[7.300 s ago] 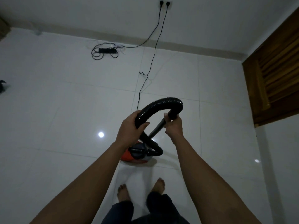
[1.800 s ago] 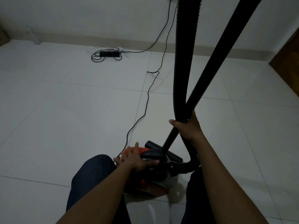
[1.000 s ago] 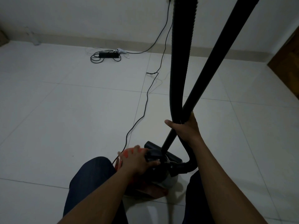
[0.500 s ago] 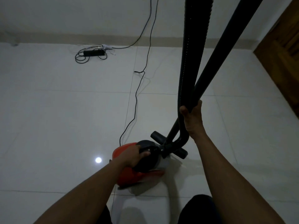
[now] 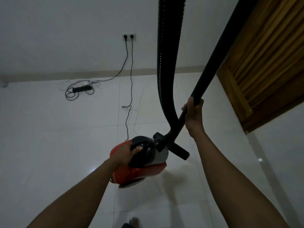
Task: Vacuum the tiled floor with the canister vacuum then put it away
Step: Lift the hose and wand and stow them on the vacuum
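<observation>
The red, grey and black canister vacuum (image 5: pixel 153 163) hangs above the white tiled floor (image 5: pixel 49 145), lifted by its black top handle. My left hand (image 5: pixel 126 153) is shut on that handle. My right hand (image 5: pixel 193 116) grips the black wand (image 5: pixel 213 60), which slants up to the right out of frame. The ribbed black hose (image 5: pixel 167 63) rises beside it from the canister's front. The floor nozzle (image 5: pixel 180 151) sticks out behind the canister. The vacuum's black power cord (image 5: pixel 130 89) runs to the wall socket (image 5: pixel 129 37).
A coiled black power strip (image 5: pixel 80 89) lies on the floor near the far wall, also plugged into the socket. A slatted wooden door (image 5: pixel 266 63) stands at the right. My foot (image 5: pixel 133 222) shows at the bottom edge.
I have stood up and the canister has come off the floor in my left hand. My right hand has slid onto the wand alone, and the view has tilted up toward the wall socket.
</observation>
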Motion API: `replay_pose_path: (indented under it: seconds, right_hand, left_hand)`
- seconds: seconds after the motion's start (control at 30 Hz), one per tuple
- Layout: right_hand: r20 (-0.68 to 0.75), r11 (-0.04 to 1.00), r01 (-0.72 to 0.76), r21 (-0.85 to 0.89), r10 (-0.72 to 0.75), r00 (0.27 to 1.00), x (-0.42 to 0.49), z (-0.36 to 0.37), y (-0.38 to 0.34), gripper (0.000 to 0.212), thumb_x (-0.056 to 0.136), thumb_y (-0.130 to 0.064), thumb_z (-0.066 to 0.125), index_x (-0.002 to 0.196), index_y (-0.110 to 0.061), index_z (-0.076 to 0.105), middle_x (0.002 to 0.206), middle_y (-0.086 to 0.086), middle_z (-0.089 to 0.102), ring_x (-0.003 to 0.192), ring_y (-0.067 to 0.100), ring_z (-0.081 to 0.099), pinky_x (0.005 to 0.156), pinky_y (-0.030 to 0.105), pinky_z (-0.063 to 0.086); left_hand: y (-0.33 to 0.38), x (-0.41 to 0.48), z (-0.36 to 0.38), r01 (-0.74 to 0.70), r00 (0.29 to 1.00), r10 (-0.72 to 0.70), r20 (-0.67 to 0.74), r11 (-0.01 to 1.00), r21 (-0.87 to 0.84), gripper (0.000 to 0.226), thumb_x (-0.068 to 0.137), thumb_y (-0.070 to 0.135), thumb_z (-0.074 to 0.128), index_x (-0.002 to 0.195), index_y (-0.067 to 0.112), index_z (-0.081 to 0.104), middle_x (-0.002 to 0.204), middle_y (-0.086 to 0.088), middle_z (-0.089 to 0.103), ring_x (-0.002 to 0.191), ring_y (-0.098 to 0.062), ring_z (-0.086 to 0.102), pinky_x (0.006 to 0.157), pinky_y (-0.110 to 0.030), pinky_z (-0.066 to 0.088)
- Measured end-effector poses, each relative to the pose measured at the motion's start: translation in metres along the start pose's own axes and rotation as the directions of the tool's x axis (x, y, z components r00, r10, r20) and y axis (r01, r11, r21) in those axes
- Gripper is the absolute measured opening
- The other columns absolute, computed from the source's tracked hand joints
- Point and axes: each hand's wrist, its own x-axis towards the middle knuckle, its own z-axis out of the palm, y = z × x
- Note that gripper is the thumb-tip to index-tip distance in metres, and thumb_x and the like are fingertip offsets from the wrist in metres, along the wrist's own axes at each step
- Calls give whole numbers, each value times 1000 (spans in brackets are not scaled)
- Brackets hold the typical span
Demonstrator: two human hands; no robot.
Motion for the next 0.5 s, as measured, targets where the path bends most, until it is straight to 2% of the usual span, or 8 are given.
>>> replay_pose_path:
  seconds: [0.07,0.13,0.23,0.3,0.43,0.5]
  right_hand:
    - [-20,999,33,-40,-34,999,22,-9,-33,33,105,-47,36,119,-18,40,80,-4,52,76,11,55,75,30,47]
    - [-41,995,68,-66,-71,997,47,-15,-58,38,104,-48,37,122,-15,41,81,-4,54,76,11,57,72,29,47]
    - [-55,990,105,-93,-110,992,97,-19,-89,42,103,-49,40,127,-14,44,87,-5,59,85,16,63,77,34,52]
    - [-79,989,118,-86,-125,989,136,-21,-106,40,104,-47,42,127,-15,45,90,-6,59,92,20,65,81,36,53]
    - [-111,986,127,-105,-138,984,213,-22,-132,29,104,-38,47,122,-16,43,97,-7,59,95,21,67,82,37,54]
    - [-136,985,115,-131,-132,982,253,-26,-141,23,103,-34,51,119,-21,40,100,-4,61,96,22,66,83,38,55]
  left_hand:
    - [33,16,-28,5,1000,-6,-7,1000,-9,40,96,56,53,127,32,62,113,7,69,100,-13,62,88,-27,50]
    - [56,38,-49,-2,1000,2,-11,1000,1,39,94,61,51,119,33,63,108,4,69,100,-18,65,90,-34,52]
    - [90,86,-76,-35,999,35,-15,999,-5,33,95,60,51,110,33,63,104,2,69,98,-20,66,88,-36,53]
    - [114,124,-94,-60,998,61,-4,998,5,41,95,60,52,117,27,65,109,-1,71,99,-21,66,90,-38,53]
    - [161,199,-122,-92,996,93,-12,994,52,45,97,55,52,119,19,66,109,-3,72,93,-18,64,75,-28,47]
    - [187,243,-136,-97,995,99,-14,992,86,48,96,58,51,117,17,66,107,-5,72,90,-18,64,73,-26,46]
